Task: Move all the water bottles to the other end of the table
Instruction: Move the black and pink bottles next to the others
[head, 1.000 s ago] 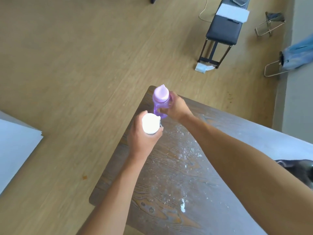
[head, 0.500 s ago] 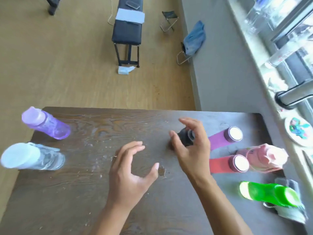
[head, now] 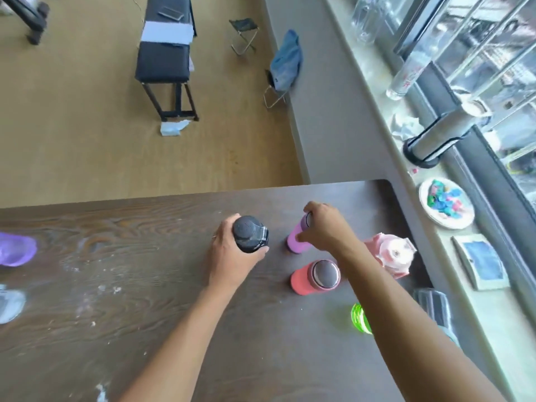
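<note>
On the dark wooden table (head: 145, 285), my left hand (head: 232, 256) wraps around a black bottle (head: 249, 233) near the middle. My right hand (head: 324, 227) closes on the top of a purple-pink bottle (head: 295, 242) just to its right. A coral bottle with a metal lid (head: 316, 277) stands in front of it. A pale pink bottle (head: 391, 256) is further right, and a green bottle (head: 359, 317) shows partly behind my right forearm. At the left edge stand a violet bottle (head: 14, 249) and a clear bottle (head: 10, 304), both cut off.
A window sill (head: 377, 97) runs along the right with a plate of coloured bits (head: 446, 207), a framed picture (head: 481, 262), a dark-based cylinder (head: 435, 134) and clear bottles. A black bench (head: 165, 53) and folding stools stand on the wooden floor beyond the table.
My view swung from the table's left end to its right end. Both hands let go of the violet and clear bottles, then closed on the black and the purple-pink bottle.
</note>
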{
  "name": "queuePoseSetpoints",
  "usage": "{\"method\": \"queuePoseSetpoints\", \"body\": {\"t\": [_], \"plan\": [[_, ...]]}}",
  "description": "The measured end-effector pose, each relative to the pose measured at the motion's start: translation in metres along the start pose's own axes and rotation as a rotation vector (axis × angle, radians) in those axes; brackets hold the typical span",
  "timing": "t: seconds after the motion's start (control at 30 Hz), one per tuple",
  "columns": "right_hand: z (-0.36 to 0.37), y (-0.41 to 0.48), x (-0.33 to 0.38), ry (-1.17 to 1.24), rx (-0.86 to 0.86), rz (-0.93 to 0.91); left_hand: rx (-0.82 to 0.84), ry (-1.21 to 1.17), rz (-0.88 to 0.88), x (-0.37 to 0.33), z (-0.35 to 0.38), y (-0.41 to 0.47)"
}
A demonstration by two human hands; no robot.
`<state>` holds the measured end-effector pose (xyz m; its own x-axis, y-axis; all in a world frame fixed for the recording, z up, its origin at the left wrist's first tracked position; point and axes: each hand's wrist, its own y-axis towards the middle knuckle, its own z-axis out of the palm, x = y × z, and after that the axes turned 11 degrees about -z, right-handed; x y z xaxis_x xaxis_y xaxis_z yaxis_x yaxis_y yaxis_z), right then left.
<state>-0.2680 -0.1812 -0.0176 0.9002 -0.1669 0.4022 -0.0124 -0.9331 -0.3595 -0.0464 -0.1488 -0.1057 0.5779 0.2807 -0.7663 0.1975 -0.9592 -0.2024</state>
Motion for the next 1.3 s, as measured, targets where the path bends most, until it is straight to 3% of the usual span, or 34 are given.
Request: {"method": "queuePoseSetpoints", "body": {"t": [0.13,0.27,0.43,0.57,0.7,0.9,1.07,1.3], "plan": [[-0.003,0.009,0.009,-0.028,-0.056,-0.047,-0.029,-0.161,-0.072,0.0,0.002,-0.001],[0.0,-0.006,0.049,0.035,-0.219,-0.114,-0.157,-0.319,-0.12,0.004,-0.016,-0.017],[0.034,-0.047,0.134,0.137,-0.35,-0.45,-0.424,-0.441,-0.152,0.063,-0.101,-0.078],[0.099,-0.07,0.222,0.283,-0.205,-0.703,-0.685,-0.566,-0.308,0.134,-0.19,-0.131],[0.177,-0.082,0.321,0.324,0.011,-0.903,-0.861,-0.527,-0.446,0.21,-0.276,-0.169],[0.27,-0.099,0.455,0.03,0.278,-1.167,-1.043,-0.501,-0.58,0.306,-0.351,-0.186],[0.312,-0.098,0.518,-0.2,0.351,-1.263,-1.067,-0.468,-0.573,0.339,-0.367,-0.182],[0.332,-0.095,0.547,-0.359,0.359,-1.273,-1.008,-0.381,-0.528,0.343,-0.36,-0.174]]}}
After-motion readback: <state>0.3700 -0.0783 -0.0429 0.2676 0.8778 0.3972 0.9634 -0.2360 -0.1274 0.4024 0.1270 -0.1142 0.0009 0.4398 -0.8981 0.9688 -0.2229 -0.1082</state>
